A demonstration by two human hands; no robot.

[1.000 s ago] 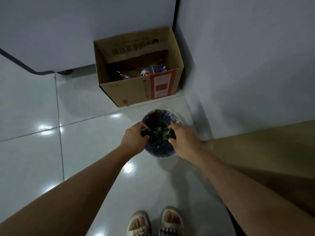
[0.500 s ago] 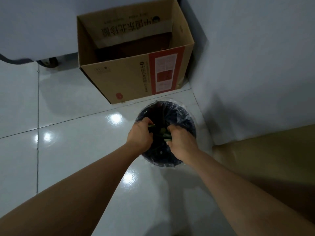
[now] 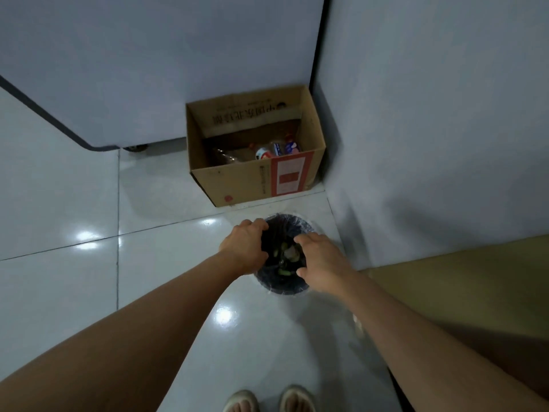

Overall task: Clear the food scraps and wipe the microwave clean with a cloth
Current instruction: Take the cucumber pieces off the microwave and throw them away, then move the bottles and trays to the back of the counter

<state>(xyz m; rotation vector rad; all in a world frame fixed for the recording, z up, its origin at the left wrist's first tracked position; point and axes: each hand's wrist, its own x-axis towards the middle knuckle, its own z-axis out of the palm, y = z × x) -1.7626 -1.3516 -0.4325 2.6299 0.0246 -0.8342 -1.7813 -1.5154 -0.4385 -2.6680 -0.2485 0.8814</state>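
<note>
A small round bin (image 3: 285, 289) with a dark liner stands on the white tiled floor by the wall corner. Green and pale food scraps (image 3: 283, 253) lie inside it. My left hand (image 3: 245, 248) hovers over the bin's left rim with its fingers loosely curled downward, and I see nothing in it. Over the right rim, my right hand (image 3: 322, 263) has its fingers spread and relaxed, and it holds nothing. No microwave or cloth is in view.
An open cardboard box (image 3: 237, 185) with bottles inside sits against the wall just behind the bin. A large white appliance (image 3: 118, 69) stands at the back left. A wooden cabinet (image 3: 460, 278) runs along the right. My slippered feet (image 3: 240, 401) show at the bottom.
Both hands held green scraps over the bin before. Now the scraps lie in the bin and the hands have drawn apart. The camera has pulled back and up.
</note>
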